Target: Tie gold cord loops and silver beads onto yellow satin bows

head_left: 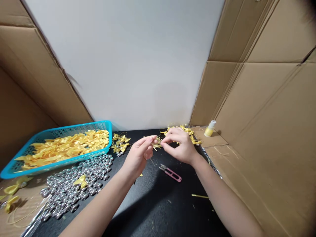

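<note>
My left hand [140, 152] is raised over the black work surface, thumb and forefinger pinched together. Just to its right, my right hand [179, 144] also pinches thumb against forefinger, the fingertips of both hands a short gap apart. Whatever lies between the fingers is too small to make out. Behind the fingertips is a bunch of thin yellow strips [157, 143]. Below the hands lie pink-handled thread snips [171, 173]. Yellow ribbon pieces with gold cord [189, 131] are heaped behind my right hand, partly hidden by it. Several yellow bows [120, 142] sit left of my left hand.
A blue plastic basket [110, 133] full of yellow ribbon bows stands at the left. Silver bead-like pieces [71, 187] spread before it, one yellow bow [81, 181] on top. A yellow-and-white spool [210, 129] stands at right. Cardboard walls [271, 115] flank the surface.
</note>
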{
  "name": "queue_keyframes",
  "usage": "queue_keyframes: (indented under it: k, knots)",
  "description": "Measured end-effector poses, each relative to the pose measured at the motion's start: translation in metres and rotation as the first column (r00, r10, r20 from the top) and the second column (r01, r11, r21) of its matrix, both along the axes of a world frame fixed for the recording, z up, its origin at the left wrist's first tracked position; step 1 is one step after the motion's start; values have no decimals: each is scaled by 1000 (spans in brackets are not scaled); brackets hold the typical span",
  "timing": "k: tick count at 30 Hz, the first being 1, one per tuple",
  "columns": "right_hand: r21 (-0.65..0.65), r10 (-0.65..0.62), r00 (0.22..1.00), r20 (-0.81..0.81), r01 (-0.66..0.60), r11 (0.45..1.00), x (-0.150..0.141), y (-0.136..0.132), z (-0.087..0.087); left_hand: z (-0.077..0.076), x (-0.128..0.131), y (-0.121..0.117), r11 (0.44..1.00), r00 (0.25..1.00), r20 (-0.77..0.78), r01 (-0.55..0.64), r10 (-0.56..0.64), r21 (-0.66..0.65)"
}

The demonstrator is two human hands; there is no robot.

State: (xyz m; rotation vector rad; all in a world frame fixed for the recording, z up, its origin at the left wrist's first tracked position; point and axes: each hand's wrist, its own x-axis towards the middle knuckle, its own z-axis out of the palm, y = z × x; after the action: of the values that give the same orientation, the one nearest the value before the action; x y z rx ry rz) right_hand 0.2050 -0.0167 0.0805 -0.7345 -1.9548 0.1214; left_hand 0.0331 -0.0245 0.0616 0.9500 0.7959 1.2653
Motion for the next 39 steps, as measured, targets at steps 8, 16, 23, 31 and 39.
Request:
queue_keyframes:
  k: [8, 16, 23, 31, 39]
  knots:
    - [159, -226, 916, 330, 181, 970, -2, -1, -4, -6, -5, -1, 765, 683, -537, -50, 495, 642]
    - [81, -194, 909, 368, 176, 981, -7, 4, -10, 6, -17, 6, 799, 557, -745, 221, 367, 559]
    - [-90, -205, 977, -59, 199, 976, -14, 11, -21, 8, -15, 9, 948, 862, -506, 135, 30, 288]
    - [-313, -13, 950, -313, -90, 946, -32, 3, -28, 5, -13, 8, 964, 920, -385, 40, 67, 262]
    - [-306, 31, 993, -117, -66, 950, -24, 3, -18, 5, -11, 7, 966, 927, -374, 72, 27, 248]
